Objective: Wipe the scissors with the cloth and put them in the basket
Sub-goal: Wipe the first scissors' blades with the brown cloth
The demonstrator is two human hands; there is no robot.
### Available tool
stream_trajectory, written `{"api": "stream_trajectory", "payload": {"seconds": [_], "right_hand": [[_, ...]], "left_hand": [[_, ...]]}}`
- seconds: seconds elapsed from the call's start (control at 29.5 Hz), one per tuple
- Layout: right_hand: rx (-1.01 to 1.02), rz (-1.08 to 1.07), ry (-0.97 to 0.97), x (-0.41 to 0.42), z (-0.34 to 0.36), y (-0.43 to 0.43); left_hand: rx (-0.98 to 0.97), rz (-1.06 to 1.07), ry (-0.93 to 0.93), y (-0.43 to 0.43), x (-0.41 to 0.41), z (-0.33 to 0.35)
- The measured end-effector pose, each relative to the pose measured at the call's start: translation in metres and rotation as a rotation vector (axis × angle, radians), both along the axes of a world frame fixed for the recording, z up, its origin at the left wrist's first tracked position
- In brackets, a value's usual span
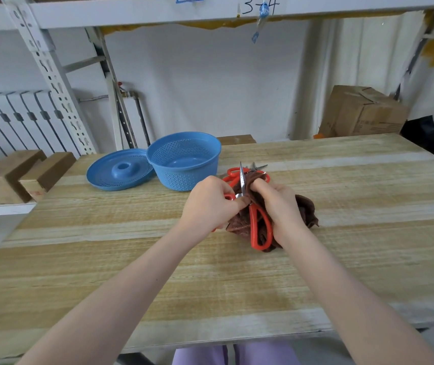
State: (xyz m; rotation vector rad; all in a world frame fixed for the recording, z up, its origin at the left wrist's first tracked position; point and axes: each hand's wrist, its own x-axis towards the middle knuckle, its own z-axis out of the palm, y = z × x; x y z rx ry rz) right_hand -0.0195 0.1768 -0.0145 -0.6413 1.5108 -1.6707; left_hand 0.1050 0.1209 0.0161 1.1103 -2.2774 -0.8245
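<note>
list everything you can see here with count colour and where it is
held scissors: one, red handles, blades open, between the hands
other scissors: at least one, red handles, behind the hands, partly hidden
cloth: one, brown, bunched round a blade
basket: one, blue, far table side
lid: one, blue, left of basket
wooden blocks: at least two, tan, left of table
cardboard box: one, brown, back right
radiator: one, white, back left
table: one, light wood, centre
left hand: one, grips a scissor handle
right hand: one, grips the cloth
</note>
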Motion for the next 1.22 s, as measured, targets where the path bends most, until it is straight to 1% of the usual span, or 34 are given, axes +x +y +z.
{"api": "stream_trajectory", "payload": {"seconds": [0.1,0.24,0.41,0.61,0.71,0.92,1.09,1.22], "right_hand": [[0.011,0.002,0.066,-0.001,-0.001,-0.001],[-0.006,-0.048,0.020,-0.002,-0.001,-0.004],[0.001,0.014,0.090,0.001,-0.004,-0.003],[-0.034,-0.054,0.086,0.001,-0.004,-0.006],[-0.020,-0.002,0.141,0.001,-0.008,-0.005],[-0.005,-0.032,0.058,-0.003,-0.008,-0.004],[0.000,0.047,0.090,-0.001,-0.013,-0.005],[-0.006,0.021,0.058,-0.006,-0.010,-0.002]], "left_hand": [[0.005,-0.001,0.009,0.002,0.000,-0.001],[-0.009,0.019,-0.004,0.002,-0.002,-0.001],[0.008,0.033,-0.005,0.000,0.001,-0.001],[-0.036,0.051,-0.040,-0.002,-0.001,-0.002],[-0.033,0.055,-0.039,-0.003,-0.001,-0.005],[-0.049,0.036,-0.076,-0.001,0.000,-0.009],[-0.006,0.051,-0.053,-0.005,0.003,-0.006],[-0.015,0.039,-0.061,-0.001,0.002,-0.007]]}}
